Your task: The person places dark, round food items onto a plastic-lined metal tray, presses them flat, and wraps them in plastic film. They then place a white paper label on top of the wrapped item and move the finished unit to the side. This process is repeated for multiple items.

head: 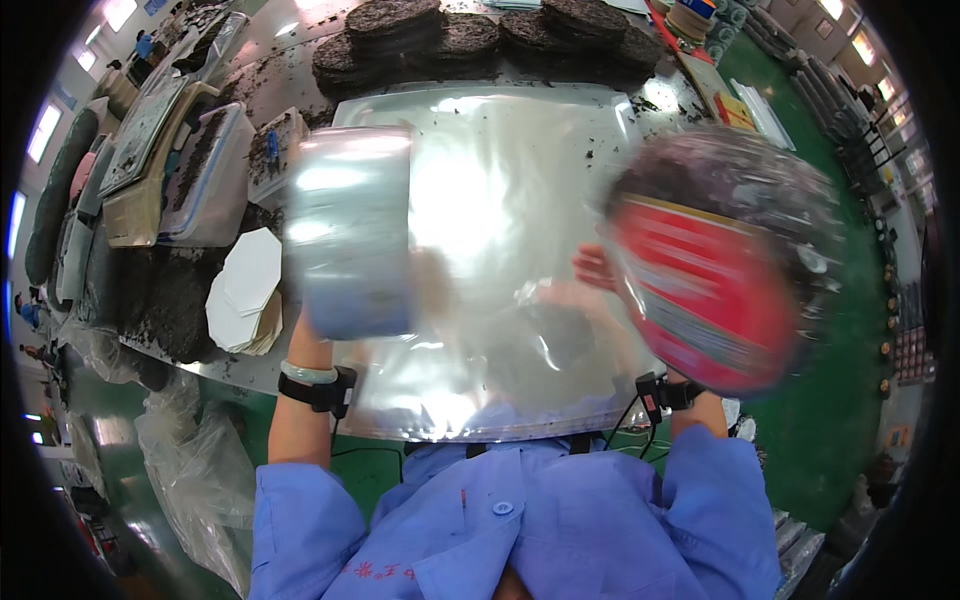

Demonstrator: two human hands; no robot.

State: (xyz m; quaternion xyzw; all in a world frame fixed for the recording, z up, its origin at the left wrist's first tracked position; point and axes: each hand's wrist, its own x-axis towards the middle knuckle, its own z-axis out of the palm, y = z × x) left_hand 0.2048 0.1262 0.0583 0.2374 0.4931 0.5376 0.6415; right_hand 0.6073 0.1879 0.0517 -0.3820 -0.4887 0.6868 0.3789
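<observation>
Blurred by motion, a sheet of clear, shiny plastic film [352,232] stands over the left part of the work surface, directly above my left wrist. The film hides my left hand, so its fingers cannot be seen. On the right, my right hand [596,266] shows its fingertips at the edge of a round, clear-wrapped dark pack with a red label [705,285]; the rest of the hand is behind the pack. A stack of clear plastic sheets [517,217] lies between them on the table and reflects light.
Several dark round cakes [465,41] are piled at the table's far side. White octagonal cards [251,274] lie at the left, near a clear plastic tub [225,180] and a small tray holding a blue item [271,146]. Crumbs are scattered about. Plastic film [195,465] hangs at lower left.
</observation>
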